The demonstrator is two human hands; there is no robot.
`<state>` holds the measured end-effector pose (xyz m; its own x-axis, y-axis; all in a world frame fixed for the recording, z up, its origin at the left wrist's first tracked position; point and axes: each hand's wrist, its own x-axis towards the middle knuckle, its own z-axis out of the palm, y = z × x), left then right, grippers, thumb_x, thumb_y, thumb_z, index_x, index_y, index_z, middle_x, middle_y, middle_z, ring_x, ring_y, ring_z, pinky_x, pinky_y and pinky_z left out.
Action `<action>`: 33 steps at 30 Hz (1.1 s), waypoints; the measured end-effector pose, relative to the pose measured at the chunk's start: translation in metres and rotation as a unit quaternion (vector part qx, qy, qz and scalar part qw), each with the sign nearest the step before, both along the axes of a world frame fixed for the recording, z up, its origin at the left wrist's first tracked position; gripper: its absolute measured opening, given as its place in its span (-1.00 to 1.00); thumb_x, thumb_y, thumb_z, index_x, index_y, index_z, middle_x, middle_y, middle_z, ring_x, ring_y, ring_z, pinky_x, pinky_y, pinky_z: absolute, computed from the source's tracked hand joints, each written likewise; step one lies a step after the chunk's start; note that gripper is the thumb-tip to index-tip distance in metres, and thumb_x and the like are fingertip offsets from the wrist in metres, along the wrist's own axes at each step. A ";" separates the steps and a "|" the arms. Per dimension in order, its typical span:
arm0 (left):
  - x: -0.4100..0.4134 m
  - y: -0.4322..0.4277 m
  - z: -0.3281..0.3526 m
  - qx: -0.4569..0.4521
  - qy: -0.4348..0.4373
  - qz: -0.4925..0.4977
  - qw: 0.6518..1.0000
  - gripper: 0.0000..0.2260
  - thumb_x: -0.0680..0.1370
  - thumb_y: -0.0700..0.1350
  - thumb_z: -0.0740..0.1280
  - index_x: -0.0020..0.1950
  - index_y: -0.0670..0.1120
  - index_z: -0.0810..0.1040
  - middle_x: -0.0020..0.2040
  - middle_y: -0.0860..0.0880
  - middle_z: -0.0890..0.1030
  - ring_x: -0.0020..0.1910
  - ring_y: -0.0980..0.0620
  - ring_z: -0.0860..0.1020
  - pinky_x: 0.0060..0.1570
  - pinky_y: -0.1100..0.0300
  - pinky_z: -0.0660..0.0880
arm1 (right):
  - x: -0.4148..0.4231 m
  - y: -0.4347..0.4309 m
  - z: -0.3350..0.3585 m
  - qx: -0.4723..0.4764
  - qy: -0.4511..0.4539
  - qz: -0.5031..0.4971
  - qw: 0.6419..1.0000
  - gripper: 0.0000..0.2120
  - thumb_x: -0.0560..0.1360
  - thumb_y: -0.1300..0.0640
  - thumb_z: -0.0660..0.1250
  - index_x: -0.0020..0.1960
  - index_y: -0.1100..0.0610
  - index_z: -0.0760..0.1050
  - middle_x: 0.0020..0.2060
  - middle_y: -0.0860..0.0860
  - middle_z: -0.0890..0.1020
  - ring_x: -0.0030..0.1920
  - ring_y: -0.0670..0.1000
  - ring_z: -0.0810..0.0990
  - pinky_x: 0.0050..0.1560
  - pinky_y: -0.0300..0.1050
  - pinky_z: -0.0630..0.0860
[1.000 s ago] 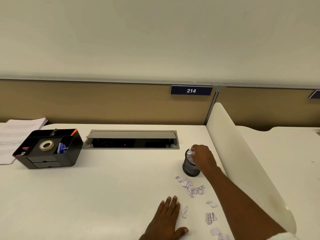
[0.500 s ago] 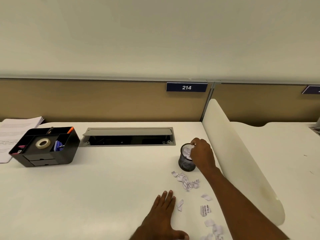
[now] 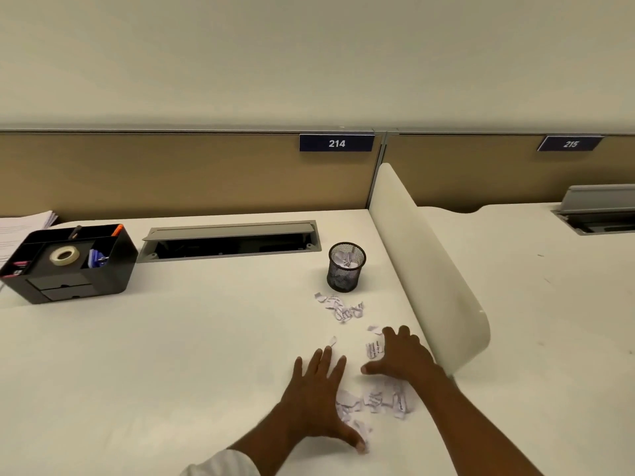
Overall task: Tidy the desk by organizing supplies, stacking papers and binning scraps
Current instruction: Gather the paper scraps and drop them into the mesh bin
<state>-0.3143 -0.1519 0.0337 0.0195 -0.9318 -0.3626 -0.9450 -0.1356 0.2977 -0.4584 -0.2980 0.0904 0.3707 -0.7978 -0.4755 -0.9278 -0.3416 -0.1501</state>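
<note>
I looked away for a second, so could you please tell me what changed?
The right hand left the mesh cup, its scrap dropped inside, and came back flat onto the paper scraps nearer the person. The left hand stayed flat on the desk; the cup and organizer stayed put.

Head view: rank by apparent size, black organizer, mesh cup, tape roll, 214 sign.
1. black organizer
2. mesh cup and 214 sign: look alike; the sign sits farther back, so unranked
3. tape roll
</note>
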 end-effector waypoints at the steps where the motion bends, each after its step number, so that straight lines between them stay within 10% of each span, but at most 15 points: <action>1: -0.006 0.004 -0.003 0.007 -0.010 -0.001 1.000 0.31 0.06 0.64 0.23 0.55 0.03 -0.30 0.56 -0.12 -0.33 0.54 -0.12 -0.33 0.44 -0.25 -0.31 | -0.006 0.005 -0.002 -0.002 0.017 0.001 1.000 -0.02 0.14 -0.43 0.43 0.37 0.07 0.22 0.28 0.13 0.33 0.29 0.18 0.37 0.19 0.05 0.45; 11: -0.014 0.001 -0.001 -0.078 -0.069 0.081 0.991 -0.27 0.50 0.34 0.16 0.53 -0.05 0.14 0.56 -0.09 0.16 0.50 -0.09 0.18 0.38 -0.04 0.22 | -0.029 0.046 -0.014 0.049 0.050 -0.015 0.997 0.18 0.11 -0.34 0.53 0.47 0.08 -0.01 0.34 0.18 0.20 0.30 0.22 0.41 0.23 0.02 0.42; 16: -0.015 -0.005 0.004 -0.124 -0.095 0.107 0.982 -0.59 0.61 0.16 0.07 0.39 0.00 0.33 0.37 -0.01 0.40 0.30 -0.05 0.38 0.18 0.05 0.37 | -0.017 0.048 -0.021 0.027 -0.088 -0.031 0.995 -0.23 0.36 -0.13 0.48 0.39 0.12 0.18 0.25 0.18 0.31 0.15 0.21 0.55 0.15 -0.04 0.51; 19: -0.017 -0.002 -0.002 -0.151 -0.063 0.128 0.978 -0.43 0.54 0.32 0.05 0.42 0.01 0.31 0.41 0.00 0.38 0.33 -0.03 0.36 0.22 0.08 0.36 | -0.017 0.043 -0.021 0.016 -0.150 -0.047 0.987 -0.27 0.44 -0.12 0.40 0.45 0.11 0.15 0.29 0.19 0.36 0.24 0.16 0.49 0.19 -0.06 0.46; 24: -0.017 0.008 -0.008 -0.106 -0.049 0.108 0.987 0.12 0.16 0.66 0.04 0.55 0.01 0.07 0.55 -0.06 0.15 0.46 -0.07 0.20 0.39 0.01 0.21 | -0.029 0.034 -0.018 0.065 -0.046 -0.010 0.997 0.26 0.12 -0.32 0.53 0.54 -0.03 -0.17 0.40 0.18 0.18 0.33 0.21 0.41 0.23 0.05 0.48; 33: -0.007 -0.019 -0.004 -0.099 -0.082 0.095 0.987 -0.28 0.51 0.33 0.18 0.54 -0.03 0.11 0.42 -0.06 0.31 0.31 -0.08 0.33 0.22 0.06 0.34 | -0.014 0.036 -0.034 0.047 -0.091 -0.007 0.995 -0.01 0.26 -0.02 0.58 0.49 0.10 0.06 0.29 0.15 0.24 0.20 0.13 0.54 0.15 -0.10 0.51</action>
